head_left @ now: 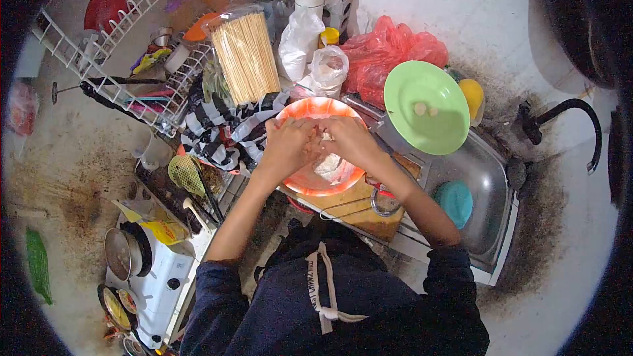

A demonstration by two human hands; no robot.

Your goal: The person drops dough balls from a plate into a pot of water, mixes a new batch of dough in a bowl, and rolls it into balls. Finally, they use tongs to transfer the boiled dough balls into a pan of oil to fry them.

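Observation:
An orange-and-white bowl stands at the counter's front, with a pale lump of dough lying in it. Over the bowl, my left hand and my right hand come together with fingers curled inward. A small whitish piece of dough shows between the fingertips, partly hidden by them. To the right, a light green plate carries two small pale balls, apart from my hands.
A wooden board lies under the bowl's right side. Right of it is a metal sink with a black faucet. Skewers, a red plastic bag and a dish rack stand behind. A gas stove is at left.

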